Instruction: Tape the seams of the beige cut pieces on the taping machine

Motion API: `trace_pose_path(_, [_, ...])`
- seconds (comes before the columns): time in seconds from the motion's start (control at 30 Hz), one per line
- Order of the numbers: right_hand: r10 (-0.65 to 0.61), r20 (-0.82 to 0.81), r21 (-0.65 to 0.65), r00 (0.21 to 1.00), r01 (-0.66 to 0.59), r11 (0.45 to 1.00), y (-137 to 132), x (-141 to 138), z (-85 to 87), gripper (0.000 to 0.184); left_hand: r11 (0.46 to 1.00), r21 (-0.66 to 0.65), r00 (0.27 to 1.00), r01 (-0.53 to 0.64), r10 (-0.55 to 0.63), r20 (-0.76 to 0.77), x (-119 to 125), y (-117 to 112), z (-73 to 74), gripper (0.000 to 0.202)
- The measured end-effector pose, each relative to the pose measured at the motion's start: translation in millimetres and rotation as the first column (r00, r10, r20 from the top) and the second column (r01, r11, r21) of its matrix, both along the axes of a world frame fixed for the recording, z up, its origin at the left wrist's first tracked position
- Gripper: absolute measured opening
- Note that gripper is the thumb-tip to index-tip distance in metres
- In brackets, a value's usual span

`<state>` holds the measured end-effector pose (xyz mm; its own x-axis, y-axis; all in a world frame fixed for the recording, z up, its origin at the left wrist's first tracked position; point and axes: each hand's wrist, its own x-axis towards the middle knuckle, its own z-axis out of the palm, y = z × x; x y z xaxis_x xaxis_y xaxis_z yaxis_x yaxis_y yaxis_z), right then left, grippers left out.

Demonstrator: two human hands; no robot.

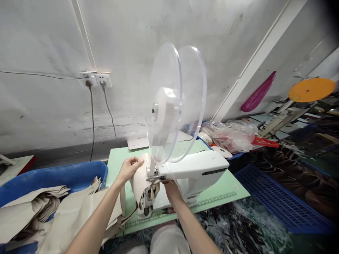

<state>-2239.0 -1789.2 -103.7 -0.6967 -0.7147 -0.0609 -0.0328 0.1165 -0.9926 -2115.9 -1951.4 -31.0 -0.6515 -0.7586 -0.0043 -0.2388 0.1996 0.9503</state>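
Observation:
A white machine [196,169] with a clear tape reel [176,102] stands on a pale green table [222,188]. A curved beige leather piece [139,180] is fed at the machine's head. My left hand [129,167] pinches the top left edge of that piece, fingers closed on it. My right hand [169,187] reaches in under the machine arm beside the piece; its fingers are mostly hidden by the head. A beige tape runs down from the reel to the head.
A blue tub [66,174] at the left holds several beige leather pieces [53,211]. Wall sockets [96,79] with two cords sit above. A blue crate [278,203] lies lower right; plastic bags [233,135] and clutter lie behind it.

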Motion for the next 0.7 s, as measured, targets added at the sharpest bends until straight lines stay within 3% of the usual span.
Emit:
trace_pose_path(0.17, [-0.012, 0.321, -0.143, 0.947, 0.061, 0.988, 54, 19, 11.9, 0.045, 0.998, 0.025, 0.998, 0.057, -0.057, -0.003, -3, 0, -5.6, 0.05])
trace_pose_path(0.3, [0.109, 0.606, -0.418, 0.788, 0.199, 0.886, 87, 33, 36.6, 0.059, 0.998, -0.019, 0.998, 0.059, -0.059, -0.007, -5, -4, -1.3, 0.049])
trace_pose_path(0.4, [0.047, 0.809, -0.38, 0.586, 0.46, 0.802, 94, 32, 52.1, 0.043, 0.995, -0.055, 0.997, 0.077, -0.078, -0.018, -7, -8, -1.4, 0.046])
trace_pose_path(0.47, [0.013, 0.882, -0.308, 0.471, 0.556, 0.772, 97, 28, 55.5, 0.021, 0.993, -0.076, 0.996, 0.09, -0.091, -0.016, -9, -12, -4.7, 0.044])
trace_pose_path(0.5, [0.023, 0.892, -0.307, 0.452, 0.567, 0.765, 100, 25, 54.8, 0.014, 0.991, -0.085, 0.995, 0.099, -0.101, -0.009, -9, -13, -7.2, 0.044])
trace_pose_path(0.6, [0.07, 0.846, -0.385, 0.528, 0.516, 0.765, 120, 17, 44.7, 0.023, 0.981, -0.12, 0.988, 0.15, -0.144, 0.056, -9, -21, -16.5, 0.047])
trace_pose_path(0.7, [-0.061, 0.748, -0.325, 0.661, 0.444, 0.835, 154, 16, 29.6, 0.028, 0.961, -0.179, 0.972, 0.211, -0.187, 0.142, -14, -32, -25.5, 0.048])
